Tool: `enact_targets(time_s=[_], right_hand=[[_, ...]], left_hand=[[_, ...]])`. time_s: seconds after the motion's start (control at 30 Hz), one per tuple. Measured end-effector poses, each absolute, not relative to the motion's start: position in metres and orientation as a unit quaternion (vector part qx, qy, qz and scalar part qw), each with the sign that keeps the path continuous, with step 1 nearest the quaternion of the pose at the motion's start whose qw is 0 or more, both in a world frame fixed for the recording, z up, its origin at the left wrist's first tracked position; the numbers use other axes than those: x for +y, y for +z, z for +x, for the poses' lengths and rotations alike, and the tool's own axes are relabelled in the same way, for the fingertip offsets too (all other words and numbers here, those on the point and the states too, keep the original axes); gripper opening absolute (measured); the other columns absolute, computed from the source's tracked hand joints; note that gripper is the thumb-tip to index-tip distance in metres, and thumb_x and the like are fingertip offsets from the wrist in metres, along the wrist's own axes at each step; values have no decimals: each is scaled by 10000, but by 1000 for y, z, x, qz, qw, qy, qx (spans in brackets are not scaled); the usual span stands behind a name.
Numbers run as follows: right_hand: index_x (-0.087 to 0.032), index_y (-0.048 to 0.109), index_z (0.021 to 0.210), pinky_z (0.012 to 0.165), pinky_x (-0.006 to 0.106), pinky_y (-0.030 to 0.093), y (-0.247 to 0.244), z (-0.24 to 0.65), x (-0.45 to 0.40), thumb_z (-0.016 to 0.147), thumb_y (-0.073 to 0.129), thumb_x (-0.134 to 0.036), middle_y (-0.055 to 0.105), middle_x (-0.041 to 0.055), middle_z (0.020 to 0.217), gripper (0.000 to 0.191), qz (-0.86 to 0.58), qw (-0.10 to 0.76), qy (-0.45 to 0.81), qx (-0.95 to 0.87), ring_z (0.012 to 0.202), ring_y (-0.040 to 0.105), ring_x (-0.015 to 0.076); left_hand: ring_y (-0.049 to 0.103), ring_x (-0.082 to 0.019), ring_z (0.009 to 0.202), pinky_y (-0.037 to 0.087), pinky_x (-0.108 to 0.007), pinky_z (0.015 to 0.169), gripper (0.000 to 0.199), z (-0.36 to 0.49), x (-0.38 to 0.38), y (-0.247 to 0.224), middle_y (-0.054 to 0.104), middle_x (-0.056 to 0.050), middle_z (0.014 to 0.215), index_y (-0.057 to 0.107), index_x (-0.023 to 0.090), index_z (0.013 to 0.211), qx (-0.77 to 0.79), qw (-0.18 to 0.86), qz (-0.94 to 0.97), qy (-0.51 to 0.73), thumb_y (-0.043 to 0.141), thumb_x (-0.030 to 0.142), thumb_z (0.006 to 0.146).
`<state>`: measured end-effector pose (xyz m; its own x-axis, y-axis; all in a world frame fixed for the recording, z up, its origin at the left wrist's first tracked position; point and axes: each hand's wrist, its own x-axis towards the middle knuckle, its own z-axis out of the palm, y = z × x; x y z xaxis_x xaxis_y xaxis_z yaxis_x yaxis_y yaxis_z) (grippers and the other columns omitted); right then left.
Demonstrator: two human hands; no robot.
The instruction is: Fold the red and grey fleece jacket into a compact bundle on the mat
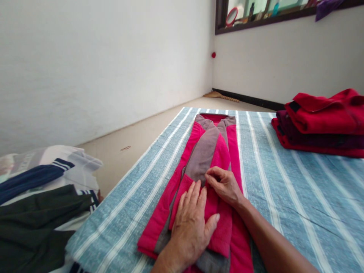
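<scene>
A pink and grey jacket point(204, 155) lies lengthwise with its collar at the far end. One sleeve point(223, 151) is folded down over its front, and the lower part of the jacket runs out of view at the bottom. My left hand point(191, 223) rests flat on the pink fabric, fingers stretched out and thumb apart. Just to its right, my right hand point(226, 185) is closed, thumb and index finger pinching the jacket's cloth near the folded sleeve. The exact bit of cloth between those fingertips is partly hidden.
The jacket lies on a blue and white striped cloth point(261, 182). Folded red and dark purple clothes point(324, 121) are stacked at the right. Loose dark and white clothes point(36, 212) lie at the left. A broom point(220, 95) is on the floor by the corner.
</scene>
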<state>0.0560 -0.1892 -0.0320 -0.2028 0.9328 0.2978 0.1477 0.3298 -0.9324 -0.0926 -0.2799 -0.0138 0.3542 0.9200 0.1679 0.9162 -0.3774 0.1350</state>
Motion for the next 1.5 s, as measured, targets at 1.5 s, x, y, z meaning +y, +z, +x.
enact_targets(time_s=[1.5], right_hand=[[-186, 622, 785, 533, 211, 428, -35, 55, -189, 868, 555, -350, 565, -10, 649, 196, -407, 485, 426, -646, 578, 512, 121]], left_hand=[[351, -313, 1374, 368, -509, 1081, 607, -92, -280, -14, 380, -154, 1495, 411, 135, 1410, 559, 18, 818, 133, 494, 441, 892]])
